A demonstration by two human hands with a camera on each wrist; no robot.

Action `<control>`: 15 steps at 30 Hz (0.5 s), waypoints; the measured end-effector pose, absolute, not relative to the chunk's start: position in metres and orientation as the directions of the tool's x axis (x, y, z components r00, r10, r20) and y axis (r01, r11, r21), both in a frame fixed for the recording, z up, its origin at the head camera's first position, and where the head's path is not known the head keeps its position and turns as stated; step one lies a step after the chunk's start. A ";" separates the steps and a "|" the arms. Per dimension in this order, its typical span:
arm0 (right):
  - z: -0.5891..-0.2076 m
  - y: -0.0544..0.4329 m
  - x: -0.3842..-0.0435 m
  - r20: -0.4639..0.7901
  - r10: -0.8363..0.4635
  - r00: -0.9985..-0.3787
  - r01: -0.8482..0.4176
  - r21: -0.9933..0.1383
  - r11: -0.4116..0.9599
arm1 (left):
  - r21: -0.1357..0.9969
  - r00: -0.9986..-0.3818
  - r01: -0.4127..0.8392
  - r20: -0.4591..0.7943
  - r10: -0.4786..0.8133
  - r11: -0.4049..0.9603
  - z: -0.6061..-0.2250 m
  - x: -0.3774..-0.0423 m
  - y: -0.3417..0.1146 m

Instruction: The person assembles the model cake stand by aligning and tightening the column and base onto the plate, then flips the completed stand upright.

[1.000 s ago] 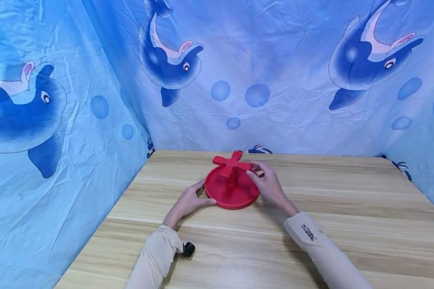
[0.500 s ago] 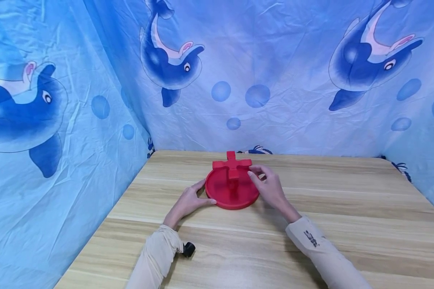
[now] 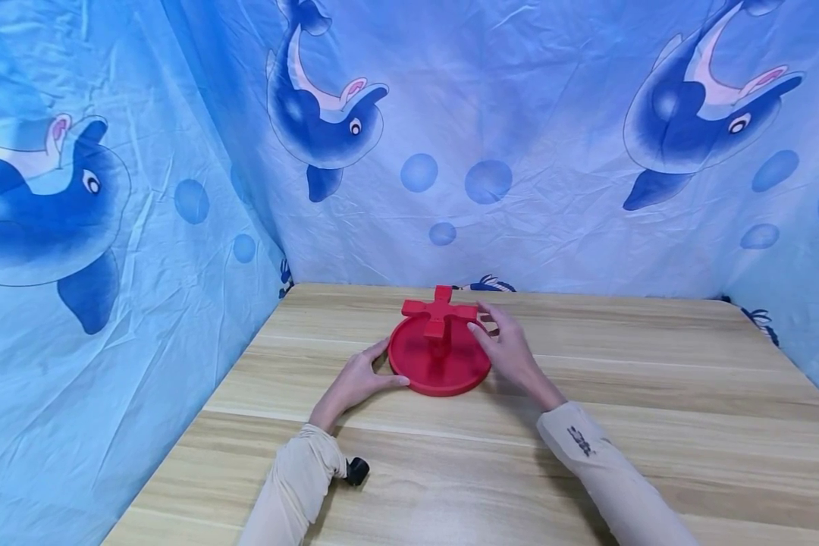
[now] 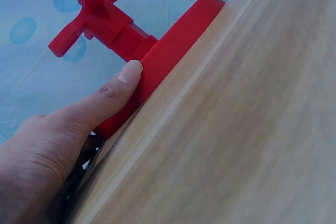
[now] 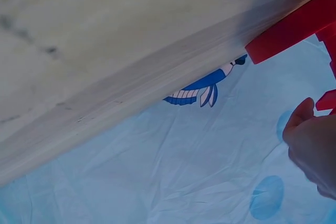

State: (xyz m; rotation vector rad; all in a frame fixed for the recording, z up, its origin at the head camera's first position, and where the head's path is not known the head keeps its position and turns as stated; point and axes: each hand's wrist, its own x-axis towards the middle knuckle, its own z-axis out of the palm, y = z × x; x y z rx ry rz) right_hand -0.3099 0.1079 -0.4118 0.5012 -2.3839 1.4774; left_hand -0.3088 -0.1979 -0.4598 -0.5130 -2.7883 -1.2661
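A red round base point(image 3: 416, 368) with a raised rim stands on the table, and a post point(image 3: 440, 347) rises from its middle. On that post sits a red four-armed cross point(image 3: 440, 309). My left hand point(image 3: 356, 385) grips the base's left side. In the left wrist view the thumb point(image 4: 123, 77) presses the rim; the other fingers are out of sight behind it. My right hand point(image 3: 510, 353) is at the cross's right arm, thumb in front and forefinger behind, fingers loosely bent. The right wrist view shows the thumb point(image 5: 300, 114) close to that arm's end; contact there is unclear.
The wooden table point(image 3: 409, 470) stretches out on both sides. Blue cloth point(image 3: 546, 250) printed with dolphins hangs behind it and to the left and right. A small black object point(image 3: 357, 471) sits at the left cuff.
The cross has turned on its post to a different angle in each frame. My right fingertips shifted forward and then back again beside its arm. The left hand and base stay in place.
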 end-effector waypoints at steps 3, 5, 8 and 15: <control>-0.413 0.107 -0.310 0.425 -0.166 -0.890 -0.454 -0.792 0.408 | 0.725 -0.946 0.310 0.168 0.279 0.614 -0.459 -0.308 -0.197; -0.413 0.106 -0.310 0.433 -0.167 -0.886 -0.462 -0.788 0.407 | 0.726 -0.946 0.309 0.167 0.279 0.614 -0.459 -0.308 -0.197; -0.413 0.106 -0.310 0.449 -0.156 -0.880 -0.471 -0.782 0.407 | 0.726 -0.946 0.307 0.165 0.278 0.616 -0.459 -0.308 -0.196; -0.412 0.106 -0.307 0.472 -0.145 -0.870 -0.487 -0.771 0.410 | 0.725 -0.948 0.301 0.157 0.277 0.619 -0.459 -0.309 -0.196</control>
